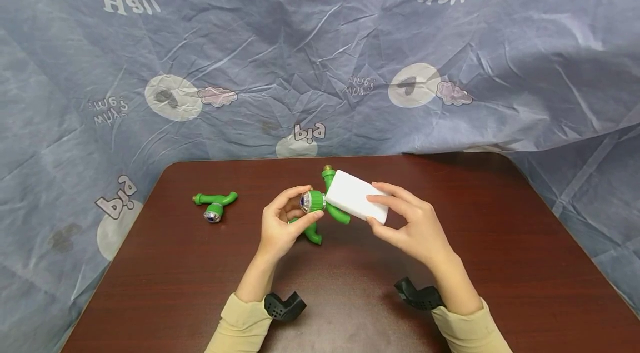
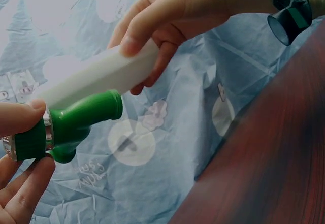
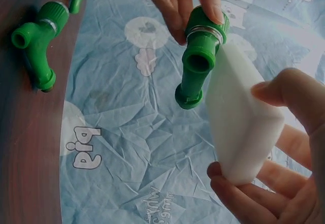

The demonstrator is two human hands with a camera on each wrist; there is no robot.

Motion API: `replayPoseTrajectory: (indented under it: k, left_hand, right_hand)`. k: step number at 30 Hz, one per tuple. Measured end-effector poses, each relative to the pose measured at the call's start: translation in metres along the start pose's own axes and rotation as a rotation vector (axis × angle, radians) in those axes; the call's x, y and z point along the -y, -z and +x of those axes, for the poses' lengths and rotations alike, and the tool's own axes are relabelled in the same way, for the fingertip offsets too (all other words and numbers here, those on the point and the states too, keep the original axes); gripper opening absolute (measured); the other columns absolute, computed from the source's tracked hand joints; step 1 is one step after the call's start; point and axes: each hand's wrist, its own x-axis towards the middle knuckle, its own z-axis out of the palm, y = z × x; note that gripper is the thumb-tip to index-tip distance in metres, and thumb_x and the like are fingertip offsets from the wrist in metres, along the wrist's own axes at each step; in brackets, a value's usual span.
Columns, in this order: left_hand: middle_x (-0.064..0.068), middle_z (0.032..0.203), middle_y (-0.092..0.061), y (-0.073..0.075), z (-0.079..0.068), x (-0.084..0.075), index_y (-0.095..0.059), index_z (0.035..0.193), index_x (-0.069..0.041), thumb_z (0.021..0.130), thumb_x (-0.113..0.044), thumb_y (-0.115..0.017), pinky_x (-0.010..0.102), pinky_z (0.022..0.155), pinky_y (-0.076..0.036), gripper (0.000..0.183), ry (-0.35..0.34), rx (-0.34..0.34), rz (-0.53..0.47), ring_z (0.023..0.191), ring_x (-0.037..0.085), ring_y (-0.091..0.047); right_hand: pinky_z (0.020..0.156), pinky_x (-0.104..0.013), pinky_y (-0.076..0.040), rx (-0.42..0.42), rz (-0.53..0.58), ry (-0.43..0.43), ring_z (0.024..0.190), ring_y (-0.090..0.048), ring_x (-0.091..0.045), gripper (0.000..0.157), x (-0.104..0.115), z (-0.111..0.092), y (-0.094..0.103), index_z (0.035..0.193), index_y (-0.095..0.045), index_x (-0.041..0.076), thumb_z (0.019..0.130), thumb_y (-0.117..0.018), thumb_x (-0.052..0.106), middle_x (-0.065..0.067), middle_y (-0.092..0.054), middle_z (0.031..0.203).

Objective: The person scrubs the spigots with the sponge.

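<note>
My left hand (image 1: 278, 226) pinches a green faucet (image 1: 313, 201) by its ribbed knob, between thumb and fingers, above the table. The faucet's green body shows its spout and inlet in the right wrist view. My right hand (image 1: 412, 219) grips a white sponge block (image 1: 356, 196) by its near end, thumb on one side and fingers on the other. The sponge's far end lies against the faucet body (image 2: 84, 113), just beyond the knob. In the head view the sponge hides the middle of the faucet.
A second green faucet (image 1: 214, 206) lies on the brown table (image 1: 165, 281) at the left. Another green faucet (image 1: 313, 233) lies behind my left hand, partly hidden by it. A blue patterned cloth (image 1: 280, 64) hangs behind the table's far edge.
</note>
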Motion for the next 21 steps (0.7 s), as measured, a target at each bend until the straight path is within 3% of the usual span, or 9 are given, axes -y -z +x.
replayPoseTrajectory:
  k: [4,8,15,21]
  left_hand:
    - [0.013,0.104,-0.066,-0.001,-0.001,0.001,-0.060,0.115,0.006,0.071,0.013,-0.074,0.023,0.066,-0.054,0.048,-0.008,0.006,0.013,0.082,0.014,-0.062]
    - [0.014,0.104,-0.065,-0.002,-0.001,0.001,-0.058,0.118,0.006,0.071,0.015,-0.074,0.023,0.066,-0.054,0.051,0.000,0.014,0.054,0.083,0.013,-0.061]
    - [0.023,0.107,-0.063,-0.004,-0.001,-0.001,-0.057,0.120,0.006,0.070,0.014,-0.075,0.026,0.067,-0.055,0.054,0.062,0.009,0.059,0.087,0.013,-0.062]
    - [0.018,0.105,-0.065,-0.005,-0.002,-0.003,-0.060,0.115,0.005,0.070,0.011,-0.076,0.026,0.067,-0.055,0.048,0.061,0.036,0.037,0.084,0.015,-0.064]
  right_hand:
    - [0.085,-0.012,-0.043,0.012,0.009,0.001,0.098,-0.063,-0.019,0.029,-0.001,0.000,0.002,0.100,-0.072,0.014,0.071,-0.074,0.015,-0.004,-0.064,0.114]
    - [0.084,-0.012,-0.043,-0.034,0.015,0.010,0.098,-0.063,-0.019,0.031,0.000,0.001,0.002,0.100,-0.072,0.013,0.069,-0.073,0.013,-0.003,-0.064,0.115]
    - [0.086,-0.016,-0.046,-0.034,0.130,0.083,0.098,-0.063,-0.023,0.034,0.003,0.003,-0.006,0.102,-0.072,0.013,0.069,-0.072,0.006,-0.006,-0.064,0.115]
    - [0.086,-0.015,-0.045,-0.055,0.076,0.060,0.097,-0.063,-0.020,0.031,0.002,0.002,-0.010,0.101,-0.072,0.013,0.070,-0.072,0.010,-0.005,-0.064,0.115]
